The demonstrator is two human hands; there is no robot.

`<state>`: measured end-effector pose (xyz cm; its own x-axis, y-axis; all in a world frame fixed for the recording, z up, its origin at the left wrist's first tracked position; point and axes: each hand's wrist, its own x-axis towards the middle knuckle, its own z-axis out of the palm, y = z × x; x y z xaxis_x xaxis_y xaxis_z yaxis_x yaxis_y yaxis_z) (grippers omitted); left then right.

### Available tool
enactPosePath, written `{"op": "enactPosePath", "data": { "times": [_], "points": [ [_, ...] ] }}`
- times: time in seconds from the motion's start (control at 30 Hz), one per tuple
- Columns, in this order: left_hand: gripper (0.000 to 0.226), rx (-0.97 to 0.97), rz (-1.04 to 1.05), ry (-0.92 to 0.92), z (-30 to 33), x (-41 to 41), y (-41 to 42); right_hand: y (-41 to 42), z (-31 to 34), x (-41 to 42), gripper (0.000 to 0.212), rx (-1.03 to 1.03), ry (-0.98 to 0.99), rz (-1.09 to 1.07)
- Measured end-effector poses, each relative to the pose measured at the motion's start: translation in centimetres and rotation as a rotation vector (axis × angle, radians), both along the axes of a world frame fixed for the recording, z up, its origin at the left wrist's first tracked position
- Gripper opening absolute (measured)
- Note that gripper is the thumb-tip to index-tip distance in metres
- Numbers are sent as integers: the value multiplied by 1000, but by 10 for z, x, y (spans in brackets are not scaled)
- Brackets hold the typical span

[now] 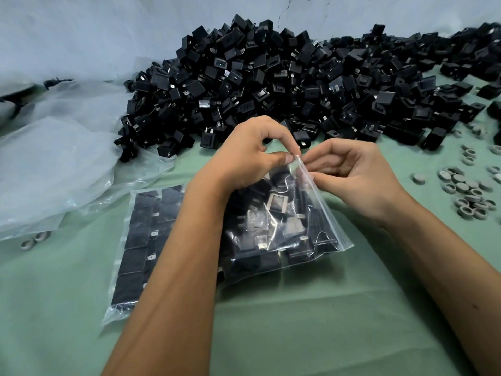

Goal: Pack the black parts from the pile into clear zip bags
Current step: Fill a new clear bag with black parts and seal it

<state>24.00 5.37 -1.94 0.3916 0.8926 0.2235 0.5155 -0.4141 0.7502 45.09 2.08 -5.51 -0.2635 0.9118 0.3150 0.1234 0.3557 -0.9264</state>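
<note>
Hands meet above the near worktop, left hand and right hand pinching the zip bag (full of black parts) at its top, seemingly sealing it, pile beyond.

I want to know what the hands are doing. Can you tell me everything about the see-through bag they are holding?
The clear zip bag is thin, shiny plastic with a zip strip along its top edge. It is stuffed with black parts that have small metal tabs. Its bottom rests on the green table cover, and its top is lifted toward the pile. The left hand and the right hand both pinch the top edge at one corner. It leans partly over another packed bag lying flat.
</note>
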Motion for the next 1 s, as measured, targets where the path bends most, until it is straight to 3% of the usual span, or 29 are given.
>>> {"op": "enactPosePath", "data": {
  "times": [0.2, 0.4, 0.5, 0.6, 0.7, 0.8, 0.87, 1.0],
  "points": [
    [14, 0, 6, 4, 1, 1, 0, -1, 0, 0, 20, -39, 47, 28],
    [12, -1, 14, 11, 1, 2, 0, -4, 2, -6, 26, -132, 110, 136],
    [13, -8, 15, 7, 1, 2, 0, -2, 0, -7, 15, -94, 91, 38],
    [13, -11, 10, 5, 1, 2, -2, 2, -6, -5, 7, -60, 47, -190],
    [12, -14, 11, 14, 2, 2, -3, 14, -12, 0, 12, 143, -295, -401],
    [10, -11, 16, 26, 3, 3, -3, 35, -14, -1, 36, 297, -750, -370],
    [10, -9, 19, 35, 3, 3, -3, 47, -12, -9, 51, 281, -970, -287],
    [13, -6, 17, 44, 2, 2, -1, 62, -9, -25, 56, 124, -1113, -157]
  ]
}}
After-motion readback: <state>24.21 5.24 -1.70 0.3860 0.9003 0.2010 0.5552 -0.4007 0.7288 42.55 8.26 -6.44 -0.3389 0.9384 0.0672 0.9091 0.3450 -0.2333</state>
